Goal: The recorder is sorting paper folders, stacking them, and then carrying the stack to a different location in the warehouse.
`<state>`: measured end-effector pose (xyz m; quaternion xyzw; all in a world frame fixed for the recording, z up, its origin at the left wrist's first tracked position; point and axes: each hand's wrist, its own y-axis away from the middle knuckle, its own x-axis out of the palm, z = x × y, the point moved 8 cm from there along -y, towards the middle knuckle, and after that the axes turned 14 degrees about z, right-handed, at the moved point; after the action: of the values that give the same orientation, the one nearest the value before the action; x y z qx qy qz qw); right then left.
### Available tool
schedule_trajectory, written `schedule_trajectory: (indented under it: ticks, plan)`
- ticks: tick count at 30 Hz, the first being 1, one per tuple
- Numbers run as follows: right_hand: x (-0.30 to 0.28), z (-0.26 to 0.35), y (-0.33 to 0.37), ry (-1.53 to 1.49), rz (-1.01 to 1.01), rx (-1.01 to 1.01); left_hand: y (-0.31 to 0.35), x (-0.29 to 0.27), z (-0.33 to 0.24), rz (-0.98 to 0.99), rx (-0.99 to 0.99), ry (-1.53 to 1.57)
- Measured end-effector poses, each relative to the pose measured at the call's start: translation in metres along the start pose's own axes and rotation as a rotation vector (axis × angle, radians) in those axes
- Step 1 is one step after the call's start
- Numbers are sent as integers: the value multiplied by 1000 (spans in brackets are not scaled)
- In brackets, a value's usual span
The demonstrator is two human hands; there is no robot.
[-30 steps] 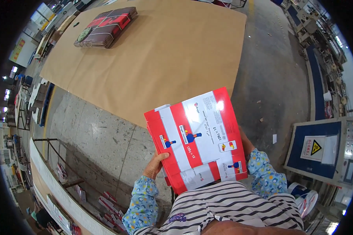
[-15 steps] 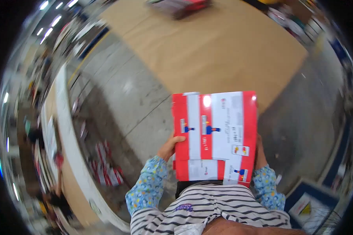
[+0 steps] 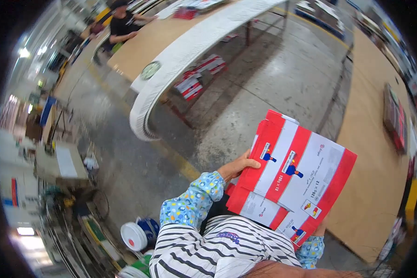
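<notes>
A stack of flat printed cardboard cartons (image 3: 306, 157), red and white with small blue figures, is held in front of my body, tilted to the right. My left hand (image 3: 238, 167) grips its left edge, the thumb on top and the fingers hidden beneath. At the lower right edge, my right hand (image 3: 321, 229) supports the stack; most of it is hidden behind the cartons. Both forearms wear light blue patterned sleeves.
A table with a curved white edge (image 3: 180, 60) stands ahead, with red-and-white pieces (image 3: 190, 87) beneath it. A person (image 3: 123, 28) is at its far side. On my right is a brown-topped table (image 3: 356, 199) bearing a stack (image 3: 394, 118). White buckets (image 3: 133, 236) stand at lower left.
My view has turned left: the brown-topped table moved from ahead to my right, and the white-edged table came ahead. The carton stack stays in both hands, now tilted.
</notes>
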<state>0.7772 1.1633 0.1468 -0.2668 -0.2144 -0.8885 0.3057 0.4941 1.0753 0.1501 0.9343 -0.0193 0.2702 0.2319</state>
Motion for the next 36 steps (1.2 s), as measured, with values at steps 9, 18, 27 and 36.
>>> schedule_trajectory:
  ticks: [9,18,27,36]
  plan:
    - [66,-41,-80,74,175,167,125,-59,8,-288,285,166]
    - [163,-101,-155,181,507,476,252,-80,54,-799,521,270]
    - [248,-171,-194,309,854,653,309,-78,78,-1041,719,356]
    - [284,-272,-214,515,974,705,356,-66,121,-1204,825,460]
